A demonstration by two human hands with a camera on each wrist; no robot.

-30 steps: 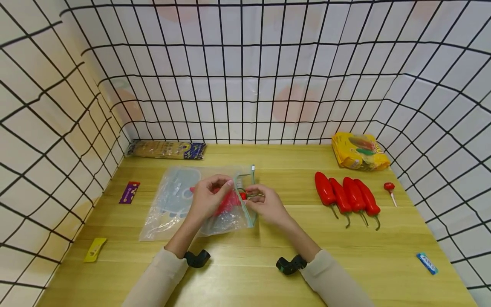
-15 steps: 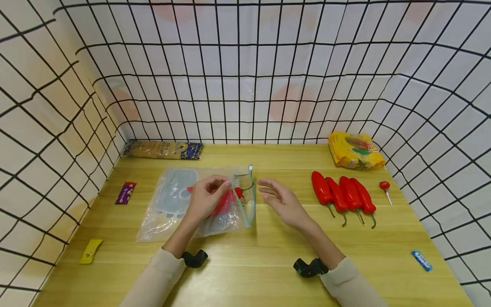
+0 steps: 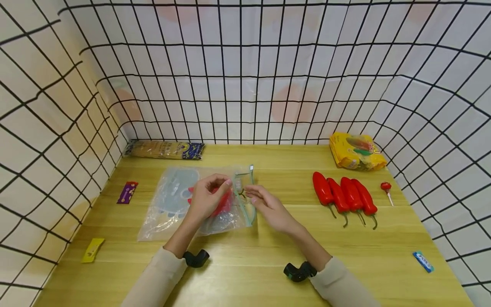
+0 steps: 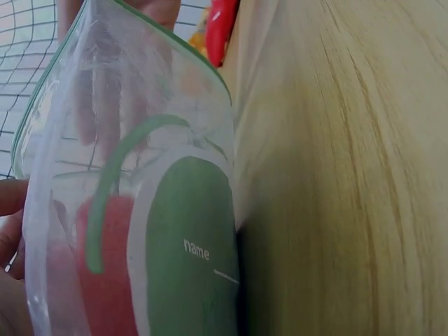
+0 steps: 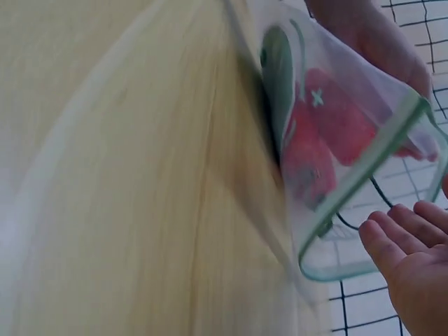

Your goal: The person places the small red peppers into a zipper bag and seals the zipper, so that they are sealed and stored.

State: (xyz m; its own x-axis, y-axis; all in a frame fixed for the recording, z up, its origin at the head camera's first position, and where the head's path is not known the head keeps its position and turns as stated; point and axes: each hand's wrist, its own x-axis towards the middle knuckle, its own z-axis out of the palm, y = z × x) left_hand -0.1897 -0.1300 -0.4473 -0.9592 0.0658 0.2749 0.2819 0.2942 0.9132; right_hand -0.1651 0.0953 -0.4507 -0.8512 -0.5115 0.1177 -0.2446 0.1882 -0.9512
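A clear zip bag [image 3: 153, 221] with a pale blue print and green-edged mouth lies on its side. My left hand [image 3: 207, 196] pinches its upper layer near the mouth, which gapes to the right. Inside lie red peppers [image 5: 325, 126], partly hidden by that hand in the head view; dark stems point at the opening. My right hand [image 3: 270, 209] is at the mouth with its fingers extended, holding nothing; the right wrist view shows its palm and fingertips near a stem. Several red peppers [image 3: 339, 194] with green stems lie side by side farther right.
On the left are a noodle packet [image 3: 165, 150], a purple wrapper [image 3: 127, 192] and a yellow sachet [image 3: 93, 250]. To the right lie a yellow bag [image 3: 357, 151], a red lollipop [image 3: 386, 187] and a small blue packet [image 3: 423, 261]. Black wire mesh [image 3: 245, 89] surrounds the table.
My right hand let go of a pepper's stem, drew back right, then returned to the bag mouth. That pepper now sits deeper in the bag. My left hand keeps its pinch.
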